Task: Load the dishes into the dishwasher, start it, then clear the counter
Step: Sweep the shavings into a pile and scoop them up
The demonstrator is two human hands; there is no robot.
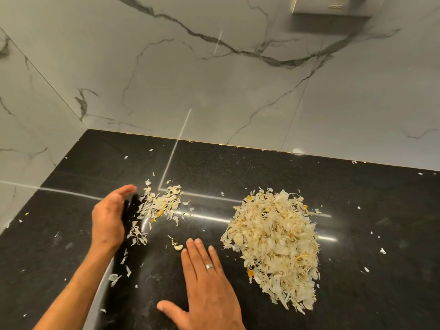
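- The marble-look wall tiles [190,75], pale grey with dark veins, fill the far half of the view and meet in a corner at far left.
- The black polished counter [238,167] takes up the near half; it shows bright streaks of reflected light and is speckled all over with small pale flakes.
- A white wall fixture [333,5] sits at the far right top edge, only partly in view.
- The large heap of garlic skins [273,244], papery white with some yellow bits, lies on the right of the counter, well apart from the wall.
- The right hand [209,289] lies palm down and flat on the counter at near centre, fingers straight and pressed together, thumb stretched out to the left; it holds nothing. Its fingertips are near the left edge of the large heap without touching it.
- The left hand [108,217] stands on edge at left centre, palm facing right, fingers straight and close together, set against the small pile; it grips nothing.
- The small pile of garlic skins [162,206] is loosely spread just right of the left hand, left of the large heap.
- A silver ring [209,266] sits on one finger of the right hand.
- A single garlic clove [178,247] with a curl of skin lies just beyond the right hand's fingertips.
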